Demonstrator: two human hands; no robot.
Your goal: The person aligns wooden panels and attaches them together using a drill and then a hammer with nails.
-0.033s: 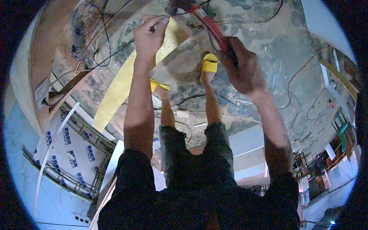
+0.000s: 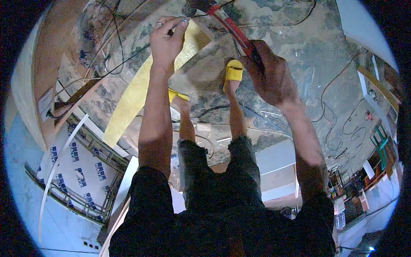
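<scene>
My left hand [image 2: 166, 40] is raised at the upper middle, thumb and fingers pinched together. A small shiny metal piece [image 2: 185, 19] shows at the fingertips, too small to name. My right hand [image 2: 272, 75] is wrapped round the handle of a hammer [image 2: 231, 29] with red and black on it. The hammer's dark head [image 2: 199, 5] is close to my left fingertips, partly cut off by the top edge. I cannot tell whether it touches anything. Behind my left forearm runs a long yellow strip of board [image 2: 130, 100].
Yellow slippers [image 2: 234, 70] are on my feet on the stained floor [image 2: 295, 55]. Black cables [image 2: 122, 60] trail at the upper left, and a thin cable [image 2: 323, 100] lies to the right. A wooden panel [image 2: 51, 73] stands at the left. A green frame [image 2: 380, 147] is at far right.
The hammer and my right hand have shifted slightly left and up, the head nearer my left fingertips. My left hand keeps its place and pinch.
</scene>
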